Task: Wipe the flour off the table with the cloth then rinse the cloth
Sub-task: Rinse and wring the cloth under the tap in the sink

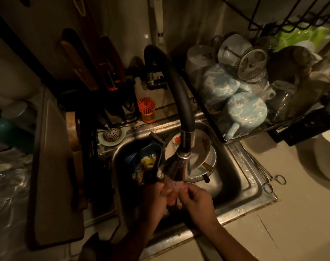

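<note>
Left grip (pixel 156 197), right grip (pixel 199 201): both clutching cloth (pixel 172 193) under running tap (pixel 181 95), over near middle of sink (pixel 243 162). Plates (pixel 201 146) stacked just beyond, blue tub (pixel 148 152) at left, rack (pixel 299 125) far right.

The left grip (pixel 155 196) and the right grip (pixel 199 201) are bare hands. The left forearm (pixel 134 240) and the right forearm (pixel 230 240) are uncovered down to the picture's lower edge. The left forearm lies mostly in shadow.

Dim, warm light falls on a steel sink (pixel 250 172) set in a pale tiled bench (pixel 301 223). Behind the sink rises a pale wall (pixel 122 25). Right of the sink stands a black wire dish rack (pixel 301 127).
</note>
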